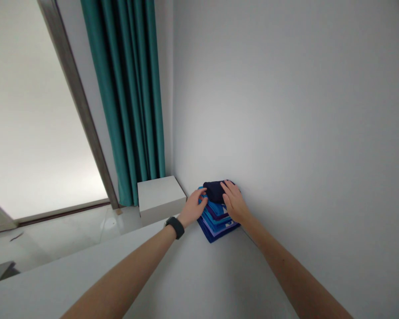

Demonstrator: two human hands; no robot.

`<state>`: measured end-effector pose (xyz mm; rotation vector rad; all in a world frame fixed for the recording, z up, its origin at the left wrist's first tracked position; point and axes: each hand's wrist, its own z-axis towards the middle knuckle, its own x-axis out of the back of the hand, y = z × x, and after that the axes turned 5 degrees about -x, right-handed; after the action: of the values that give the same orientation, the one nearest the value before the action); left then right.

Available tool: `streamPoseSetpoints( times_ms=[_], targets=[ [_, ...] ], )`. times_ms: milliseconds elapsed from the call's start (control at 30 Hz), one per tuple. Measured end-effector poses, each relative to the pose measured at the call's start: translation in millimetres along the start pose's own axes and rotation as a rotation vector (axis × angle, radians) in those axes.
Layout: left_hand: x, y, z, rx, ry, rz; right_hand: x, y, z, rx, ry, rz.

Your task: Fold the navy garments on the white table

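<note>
The half-curled left hand [193, 208] sat at the eight-o'clock edge of the dark cloth [214, 192]; the loosely spread right hand [234, 204] covered three o'clock. Light, even pressure probably suited the folded stack [216, 227].

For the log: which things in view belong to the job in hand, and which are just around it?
In the job:
- dark cloth, under the right hand and beside the left hand
- folded cloth stack beneath it
- white surface under the stack

Just around:
- green curtain
- white box
- wristwatch
</note>
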<state>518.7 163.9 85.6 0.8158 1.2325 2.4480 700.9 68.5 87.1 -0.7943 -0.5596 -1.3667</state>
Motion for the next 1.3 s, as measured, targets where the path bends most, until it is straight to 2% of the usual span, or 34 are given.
streamPoseSetpoints(
  times_ms=[133, 267, 400, 467, 600, 767, 933, 1067, 1300],
  targets=[
    [-7.2, 11, -23, -0.166, -0.086, 0.080, -10, 13, 2, 0.010, 0.021, 0.045],
    [-9.8, 12, -29, -0.168, -0.103, 0.072, -7, 16, 6, -0.014, 0.118, 0.118],
    [-6.3, 5, -28, -0.100, -0.123, 0.057, 2, 13, -7, -0.206, 0.364, 0.158],
    [-3.9, 4, -27, -0.090, -0.132, 0.045, 3, 11, -20, -0.302, 0.418, 0.181],
    [1.2, 15, -26, -0.140, -0.178, 0.050, 2, 7, -40, -0.403, 0.399, 0.265],
    [5.5, 30, -22, -0.167, -0.240, 0.123, -1, 10, -42, -0.360, 0.375, 0.247],
    [4.5, 24, -26, -0.215, -0.301, 0.169, -10, 17, -35, -0.369, 0.302, 0.206],
    [3.0, 22, -33, -0.202, -0.368, 0.182, -14, 18, -31, -0.404, 0.297, 0.206],
    [4.9, 23, -39, -0.190, -0.349, 0.164, -7, 11, -39, -0.427, 0.349, 0.160]
  ],
)
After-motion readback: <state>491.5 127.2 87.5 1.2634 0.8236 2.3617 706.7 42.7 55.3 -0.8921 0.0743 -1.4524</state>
